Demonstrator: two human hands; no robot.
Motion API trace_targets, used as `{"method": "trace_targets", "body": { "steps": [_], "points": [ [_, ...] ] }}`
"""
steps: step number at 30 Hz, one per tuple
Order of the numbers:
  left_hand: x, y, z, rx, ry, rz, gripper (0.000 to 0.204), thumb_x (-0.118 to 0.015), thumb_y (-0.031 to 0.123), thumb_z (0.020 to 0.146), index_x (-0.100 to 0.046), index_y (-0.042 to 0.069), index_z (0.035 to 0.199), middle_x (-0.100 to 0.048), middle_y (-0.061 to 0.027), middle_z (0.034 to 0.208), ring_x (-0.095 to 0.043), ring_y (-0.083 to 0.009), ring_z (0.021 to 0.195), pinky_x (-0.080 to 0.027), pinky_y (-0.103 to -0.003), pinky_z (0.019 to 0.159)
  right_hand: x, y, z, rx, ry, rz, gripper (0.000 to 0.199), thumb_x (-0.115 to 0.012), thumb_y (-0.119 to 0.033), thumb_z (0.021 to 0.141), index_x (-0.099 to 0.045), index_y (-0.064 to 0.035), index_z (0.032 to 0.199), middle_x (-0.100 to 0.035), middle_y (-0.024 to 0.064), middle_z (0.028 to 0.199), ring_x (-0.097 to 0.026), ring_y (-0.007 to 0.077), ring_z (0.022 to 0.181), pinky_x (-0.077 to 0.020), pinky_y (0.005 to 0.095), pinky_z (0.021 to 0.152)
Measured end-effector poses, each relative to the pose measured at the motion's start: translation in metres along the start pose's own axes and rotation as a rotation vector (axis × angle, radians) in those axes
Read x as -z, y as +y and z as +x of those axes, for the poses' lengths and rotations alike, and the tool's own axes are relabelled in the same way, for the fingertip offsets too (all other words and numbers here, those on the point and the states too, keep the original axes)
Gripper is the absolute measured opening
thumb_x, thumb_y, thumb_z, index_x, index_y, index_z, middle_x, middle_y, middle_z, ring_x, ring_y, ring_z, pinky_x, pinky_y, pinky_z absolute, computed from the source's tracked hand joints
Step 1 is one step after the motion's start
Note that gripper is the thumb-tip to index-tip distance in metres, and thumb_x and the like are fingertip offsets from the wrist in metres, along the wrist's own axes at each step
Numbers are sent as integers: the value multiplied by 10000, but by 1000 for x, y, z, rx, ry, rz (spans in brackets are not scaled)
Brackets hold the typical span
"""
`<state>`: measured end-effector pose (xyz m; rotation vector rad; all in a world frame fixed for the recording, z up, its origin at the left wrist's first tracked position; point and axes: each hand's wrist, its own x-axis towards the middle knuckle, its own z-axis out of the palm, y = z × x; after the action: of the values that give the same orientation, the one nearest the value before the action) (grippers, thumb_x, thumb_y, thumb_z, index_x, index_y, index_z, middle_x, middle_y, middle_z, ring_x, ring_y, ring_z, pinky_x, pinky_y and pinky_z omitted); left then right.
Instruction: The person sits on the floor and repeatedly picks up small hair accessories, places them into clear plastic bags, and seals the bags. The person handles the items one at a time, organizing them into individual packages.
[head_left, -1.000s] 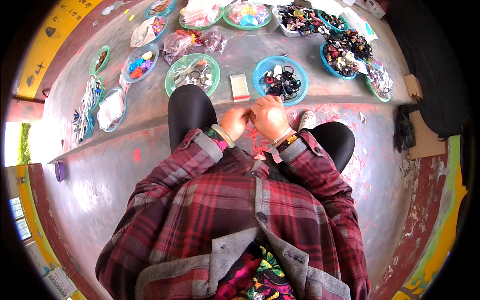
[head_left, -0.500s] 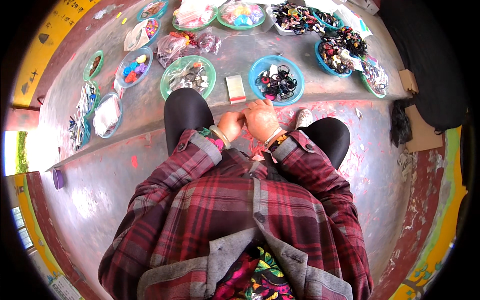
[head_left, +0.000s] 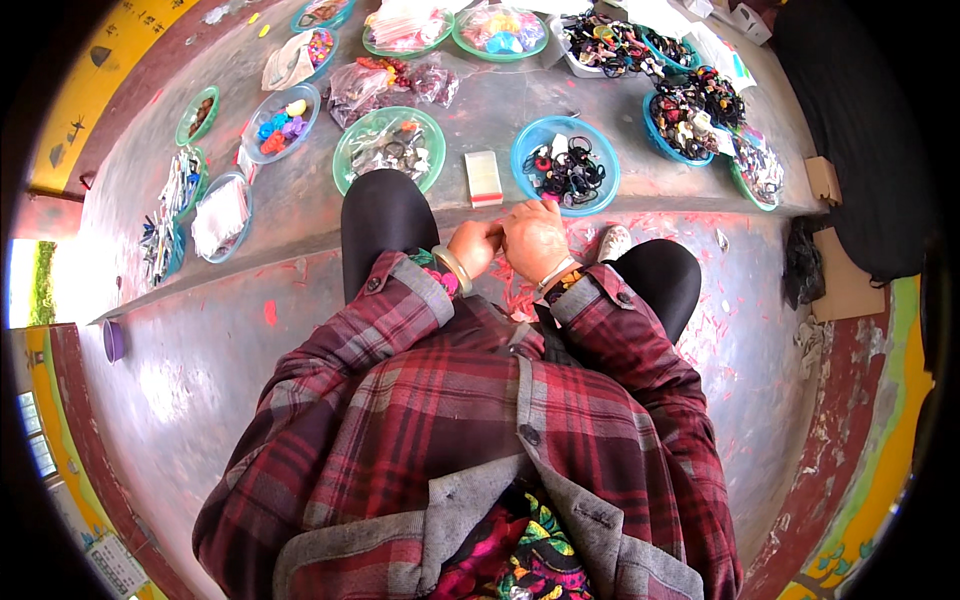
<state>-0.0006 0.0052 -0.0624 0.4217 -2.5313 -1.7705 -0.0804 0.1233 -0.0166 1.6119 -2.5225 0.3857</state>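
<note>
My left hand (head_left: 475, 248) and my right hand (head_left: 535, 238) meet in front of my knees, fingers curled and touching each other. Whatever they pinch, if anything, is hidden by the fingers. Just beyond them stands a blue basin (head_left: 607, 190) holding a tangle of black hair ties (head_left: 575, 170) with some small white and red pieces. A small white box with a red end (head_left: 484, 178) lies to its left. Further left, behind my knee, a green basin (head_left: 436, 170) holds grey and clear pieces in clear plastic.
Several other basins line the raised ledge, among them a blue one (head_left: 655, 130) heaped with dark bands and a clear one (head_left: 250, 130) with colourful pieces. Clear bags (head_left: 365, 90) lie between. Red scraps (head_left: 515, 290) litter the floor. Cardboard (head_left: 845, 275) leans at right.
The view has shifted slightly, so the scene sits a little further right. My hands remain together in front of the blue basin, with the fingers slightly rearranged.
</note>
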Motion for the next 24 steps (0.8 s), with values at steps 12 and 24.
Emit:
{"method": "trace_targets", "body": {
  "steps": [12,24],
  "points": [
    [2,-7,6,-101,86,-103,220,-501,135,774,-622,25,921,-606,-186,753,-602,-264,681,-445,-336,625,8,-1,9,-50,169,83,55,-564,-136,639,-594,-90,643,-542,57,682,-531,245,749,-379,380,706],
    [2,4,2,-17,39,-68,209,-483,38,822,-590,-18,992,-635,-112,886,-590,-145,834,-461,-285,752,1,3,1,-90,204,169,53,-565,-139,639,-578,-96,611,-548,61,707,-529,248,762,-368,387,710]
  ]
}}
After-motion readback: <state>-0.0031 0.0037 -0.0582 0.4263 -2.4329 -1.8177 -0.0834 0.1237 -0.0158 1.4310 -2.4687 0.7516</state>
